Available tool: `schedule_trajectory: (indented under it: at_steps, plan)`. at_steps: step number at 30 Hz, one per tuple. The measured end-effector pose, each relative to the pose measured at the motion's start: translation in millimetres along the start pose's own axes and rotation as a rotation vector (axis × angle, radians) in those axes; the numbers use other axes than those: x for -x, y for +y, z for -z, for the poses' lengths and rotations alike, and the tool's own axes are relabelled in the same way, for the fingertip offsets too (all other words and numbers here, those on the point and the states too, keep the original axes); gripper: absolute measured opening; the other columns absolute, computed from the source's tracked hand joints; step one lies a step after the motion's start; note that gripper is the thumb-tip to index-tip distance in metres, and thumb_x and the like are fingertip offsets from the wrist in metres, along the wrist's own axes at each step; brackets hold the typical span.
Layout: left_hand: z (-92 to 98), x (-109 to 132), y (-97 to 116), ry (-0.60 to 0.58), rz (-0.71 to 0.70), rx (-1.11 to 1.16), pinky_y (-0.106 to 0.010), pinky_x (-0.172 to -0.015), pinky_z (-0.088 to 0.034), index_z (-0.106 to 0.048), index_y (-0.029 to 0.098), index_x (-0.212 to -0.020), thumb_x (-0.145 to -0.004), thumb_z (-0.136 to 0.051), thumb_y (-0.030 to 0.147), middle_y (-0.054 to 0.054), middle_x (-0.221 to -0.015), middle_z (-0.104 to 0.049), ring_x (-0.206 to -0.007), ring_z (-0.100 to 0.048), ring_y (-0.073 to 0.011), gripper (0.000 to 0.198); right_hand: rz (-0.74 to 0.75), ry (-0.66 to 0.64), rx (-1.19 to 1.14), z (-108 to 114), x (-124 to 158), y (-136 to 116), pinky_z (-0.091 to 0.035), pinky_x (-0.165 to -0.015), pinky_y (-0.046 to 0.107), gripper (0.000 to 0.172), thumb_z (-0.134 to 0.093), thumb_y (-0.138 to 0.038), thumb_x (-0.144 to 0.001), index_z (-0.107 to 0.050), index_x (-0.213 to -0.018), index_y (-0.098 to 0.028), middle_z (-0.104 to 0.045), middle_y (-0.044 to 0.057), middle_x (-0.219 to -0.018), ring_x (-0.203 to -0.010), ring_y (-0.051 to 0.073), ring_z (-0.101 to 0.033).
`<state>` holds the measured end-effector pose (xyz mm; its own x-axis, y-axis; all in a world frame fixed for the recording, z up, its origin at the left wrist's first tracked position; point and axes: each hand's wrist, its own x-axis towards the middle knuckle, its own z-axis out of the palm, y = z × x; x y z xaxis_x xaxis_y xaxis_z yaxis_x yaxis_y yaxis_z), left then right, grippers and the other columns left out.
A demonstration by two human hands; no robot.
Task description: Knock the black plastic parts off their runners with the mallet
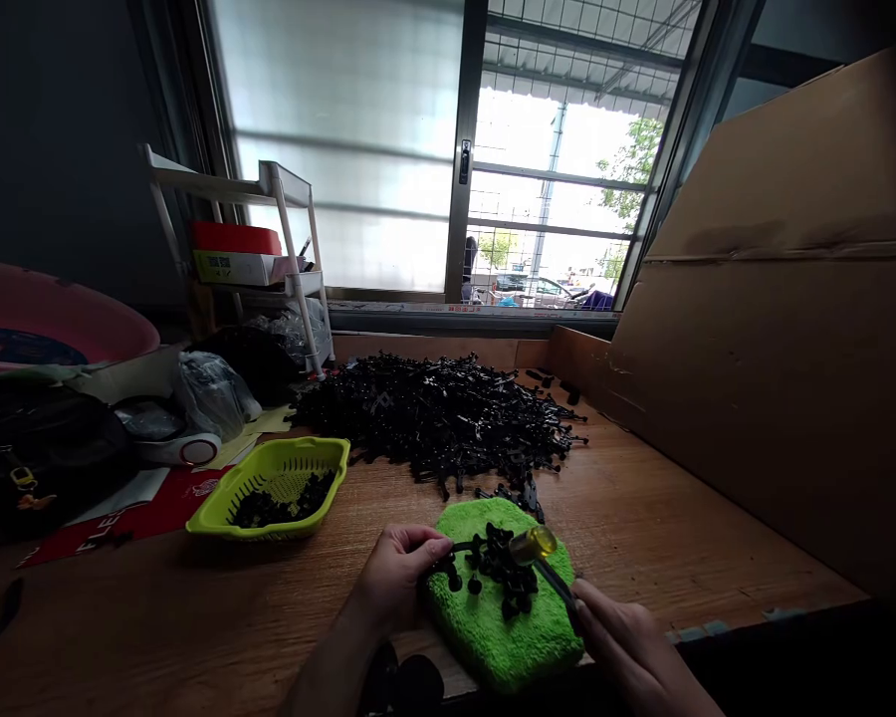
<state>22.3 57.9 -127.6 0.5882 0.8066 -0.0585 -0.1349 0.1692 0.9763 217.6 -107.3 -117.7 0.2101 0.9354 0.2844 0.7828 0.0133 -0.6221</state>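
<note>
A green fluffy pad point(485, 647) lies at the table's front edge with a cluster of small black plastic parts point(502, 568) on top. At the pad's left side my left hand point(401, 570) pinches a thin black plastic part point(459, 547) between thumb and fingers. My right hand point(616, 629) is wrapped round the dark handle of a small hammer point(534, 545) with a yellowish, see-through head. The hammer head is over the black parts on the pad; whether it touches them I cannot tell.
Beyond the pad a large heap of black plastic parts point(433, 413) covers the wooden table point(642, 488). A yellow-green basket point(269, 533) with black pieces stands at left, near a black bag point(45, 458) and a white rack point(284, 199). Tall cardboard point(777, 279) walls the right side.
</note>
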Motion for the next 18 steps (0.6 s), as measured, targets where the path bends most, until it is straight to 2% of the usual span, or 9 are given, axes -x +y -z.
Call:
schedule_trajectory:
  at_steps: [4, 9, 13, 15, 18]
  plan:
    - [1.7, -4.0, -2.3, 0.060, 0.022, 0.043, -0.020, -0.054, -0.037, -0.068, 0.009, -0.066, -0.058, -0.075, 0.040, -0.003, -0.059, -0.063, -0.055, -0.050, -0.0106, 0.032, -0.011, -0.125, 0.099, -10.8, -5.8, 3.3, -0.034, -0.053, 0.028, 0.044, -0.020, -0.051, -0.093, -0.046, -0.073, -0.023, -0.050, 0.000, -0.062, -0.058, 0.019, -0.050]
    - [4.8, -8.8, -8.5, 0.174, 0.019, 0.120, -0.022, -0.060, -0.041, -0.068, 0.012, -0.071, -0.060, -0.071, 0.044, -0.003, -0.066, -0.066, -0.062, -0.056, -0.0132, 0.035, 0.001, -0.226, 0.165, -22.5, -17.6, 2.6, -0.020, -0.048, 0.030, 0.035, -0.024, -0.046, -0.093, -0.039, -0.071, -0.023, -0.040, -0.002, -0.058, -0.051, 0.018, -0.043]
    - [6.5, -10.3, -8.7, 0.231, 0.029, 0.194, -0.025, -0.070, -0.044, -0.066, 0.013, -0.087, -0.062, -0.070, 0.032, -0.006, -0.082, -0.069, -0.077, -0.060, -0.0166, 0.032, 0.043, -0.310, 0.122, -23.3, -16.6, -3.6, -0.021, -0.048, 0.029, 0.034, -0.024, -0.045, -0.093, -0.037, -0.071, -0.023, -0.035, -0.004, -0.057, -0.050, 0.016, -0.039]
    - [7.7, -10.8, -8.1, 0.239, 0.015, 0.213, -0.025, -0.074, -0.044, -0.065, 0.014, -0.091, -0.063, -0.068, 0.027, -0.006, -0.085, -0.069, -0.081, -0.060, -0.0167, 0.032, 0.047, -0.308, 0.086, -20.9, -13.8, -6.2, -0.024, -0.049, 0.029, 0.036, -0.020, -0.046, -0.094, -0.037, -0.072, -0.023, -0.034, -0.004, -0.059, -0.051, 0.016, -0.040]
    - [9.5, -11.5, -7.9, 0.215, -0.027, 0.215, -0.023, -0.076, -0.044, -0.065, 0.012, -0.089, -0.062, -0.071, 0.023, -0.006, -0.083, -0.069, -0.082, -0.060, -0.0152, 0.030, 0.042, -0.184, 0.031, -13.9, -9.5, -8.2, -0.029, -0.051, 0.029, 0.043, -0.015, -0.051, -0.093, -0.042, -0.076, -0.023, -0.039, -0.002, -0.060, -0.053, 0.018, -0.043]
